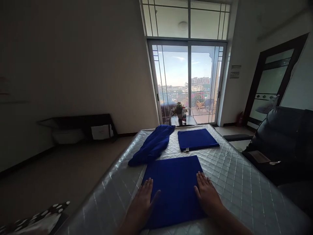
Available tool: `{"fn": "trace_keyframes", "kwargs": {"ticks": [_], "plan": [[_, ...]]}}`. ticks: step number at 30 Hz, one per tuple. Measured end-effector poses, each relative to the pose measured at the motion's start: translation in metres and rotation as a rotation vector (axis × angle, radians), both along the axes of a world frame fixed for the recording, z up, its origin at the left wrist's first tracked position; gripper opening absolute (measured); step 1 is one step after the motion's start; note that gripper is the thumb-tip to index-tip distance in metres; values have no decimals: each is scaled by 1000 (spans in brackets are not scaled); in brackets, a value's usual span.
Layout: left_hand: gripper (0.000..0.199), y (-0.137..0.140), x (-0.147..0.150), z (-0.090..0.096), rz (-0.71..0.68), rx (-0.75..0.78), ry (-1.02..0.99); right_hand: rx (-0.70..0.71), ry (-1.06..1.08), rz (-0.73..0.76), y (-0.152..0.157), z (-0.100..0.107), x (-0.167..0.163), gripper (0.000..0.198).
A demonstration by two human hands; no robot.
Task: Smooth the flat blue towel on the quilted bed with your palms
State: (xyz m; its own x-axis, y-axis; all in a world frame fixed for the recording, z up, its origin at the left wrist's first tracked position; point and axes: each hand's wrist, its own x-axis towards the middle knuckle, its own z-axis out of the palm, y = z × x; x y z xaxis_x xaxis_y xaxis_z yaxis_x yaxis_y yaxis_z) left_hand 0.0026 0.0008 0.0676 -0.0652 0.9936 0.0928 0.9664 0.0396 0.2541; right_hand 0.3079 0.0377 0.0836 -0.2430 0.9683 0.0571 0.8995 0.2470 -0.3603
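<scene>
A flat blue rectangle of folded cloth (176, 195) lies in front of me on a silvery quilted cover (234, 182). My left hand (144, 199) rests on its left edge, fingers stretched out and thumb apart. Along the right edge lies my right hand (207, 192), also flat with fingers extended. Neither hand grips anything. Beyond the near cloth, a second folded blue cloth (198, 138) with a small white tag sits to the right. A crumpled blue cloth (154, 145) is at the far left, close to the near cloth's upper corner.
Past the covered surface stands a small dark table (174, 121) with a potted plant (179, 109) and a bottle (184, 115), before sliding glass doors (171, 71). A black armchair (288, 140) is at right. Patterned fabric (39, 217) shows at lower left.
</scene>
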Motion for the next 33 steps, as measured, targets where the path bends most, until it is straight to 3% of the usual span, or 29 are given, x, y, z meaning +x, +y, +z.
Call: {"fn": "trace_keyframes", "kwargs": {"ticks": [8, 12, 17, 25, 29, 33], "plan": [[83, -2, -3, 0, -23, 46, -30, 89, -118, 4, -7, 4, 0, 63], [81, 2, -7, -9, -37, 68, -22, 152, -150, 46, -21, -6, 7, 61], [76, 4, -9, -16, -60, 123, -9, 41, -88, 27, -40, -22, 15, 68], [70, 5, 0, -7, -6, 68, 114, -41, 7, 29, -44, -16, 16, 69], [65, 5, 30, -6, -116, 119, 85, -40, 36, 26, -45, -16, 17, 67], [71, 4, 94, 2, -401, 109, -7, -29, 28, 30, -45, -17, 18, 69]]}}
